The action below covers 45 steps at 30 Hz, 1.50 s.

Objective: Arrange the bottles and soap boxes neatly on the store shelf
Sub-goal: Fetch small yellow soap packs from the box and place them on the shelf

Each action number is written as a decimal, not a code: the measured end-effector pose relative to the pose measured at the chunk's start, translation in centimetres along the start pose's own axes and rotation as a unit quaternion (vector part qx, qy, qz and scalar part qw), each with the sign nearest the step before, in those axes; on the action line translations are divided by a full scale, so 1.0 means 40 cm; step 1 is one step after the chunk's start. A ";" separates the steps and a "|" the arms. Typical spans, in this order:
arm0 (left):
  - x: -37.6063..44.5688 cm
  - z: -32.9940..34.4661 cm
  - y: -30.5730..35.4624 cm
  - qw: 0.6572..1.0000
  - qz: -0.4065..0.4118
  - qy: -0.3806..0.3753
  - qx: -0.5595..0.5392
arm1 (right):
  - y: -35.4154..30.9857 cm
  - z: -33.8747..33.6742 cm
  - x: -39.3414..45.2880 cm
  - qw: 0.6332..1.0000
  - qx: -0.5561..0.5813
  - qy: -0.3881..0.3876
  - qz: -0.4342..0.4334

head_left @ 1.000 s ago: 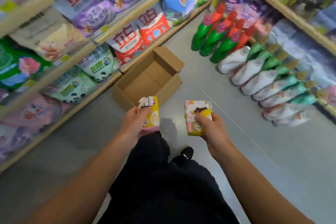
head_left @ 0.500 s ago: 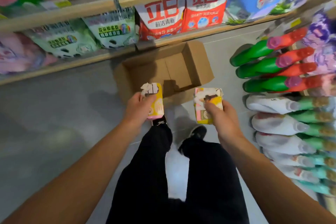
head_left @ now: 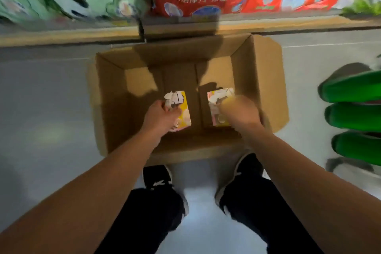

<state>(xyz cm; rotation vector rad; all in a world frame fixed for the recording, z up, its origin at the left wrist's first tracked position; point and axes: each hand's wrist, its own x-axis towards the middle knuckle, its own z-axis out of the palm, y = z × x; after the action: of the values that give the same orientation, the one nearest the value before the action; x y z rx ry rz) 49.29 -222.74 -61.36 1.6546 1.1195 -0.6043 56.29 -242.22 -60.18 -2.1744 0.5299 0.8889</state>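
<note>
You've got your left hand (head_left: pixel 159 118) and right hand (head_left: pixel 240 114) each gripping a soap box (head_left: pixel 182 109) over the open carton (head_left: pixel 268 80), likely light, crushable card, so hold the flat sides gently.

We see two small yellow-and-pink soap boxes at mid-frame, over the open carton: the left soap box (head_left: pixel 182 109) has a torn white top flap, the right soap box (head_left: pixel 216 107) is blurred; green bottles (head_left: pixel 354 86) lie stacked at the right edge
</note>
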 end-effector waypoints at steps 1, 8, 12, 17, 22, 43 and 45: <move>0.060 0.028 -0.016 1.000 -0.006 0.003 0.007 | 0.010 0.036 0.066 1.000 -0.016 -0.012 0.001; 0.325 0.178 -0.101 0.999 -0.006 -0.007 0.044 | 0.098 0.194 0.364 0.994 -0.097 -0.048 -0.013; 0.371 0.216 -0.146 0.985 0.058 0.075 0.147 | 0.147 0.199 0.400 0.982 -0.183 0.015 -0.048; 0.324 0.182 -0.114 0.980 0.060 0.080 0.173 | 0.124 0.162 0.350 0.974 -0.212 0.027 -0.076; 0.013 0.029 -0.019 0.994 0.030 -0.031 0.095 | 0.056 0.055 0.008 0.987 -0.145 -0.036 -0.062; -1.408 -0.706 0.215 0.989 0.132 -0.067 -0.010 | -0.430 -0.491 -1.419 0.957 -0.163 -0.166 -0.174; -1.456 -0.722 0.176 0.990 0.126 -0.038 -0.042 | -0.434 -0.492 -1.456 0.962 -0.118 -0.159 -0.188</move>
<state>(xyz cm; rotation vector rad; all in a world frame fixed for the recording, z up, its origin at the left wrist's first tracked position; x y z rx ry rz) 26.04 -218.93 -0.36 1.6534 0.8530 -0.4481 35.63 -239.71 0.20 -2.1759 -0.1517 1.0980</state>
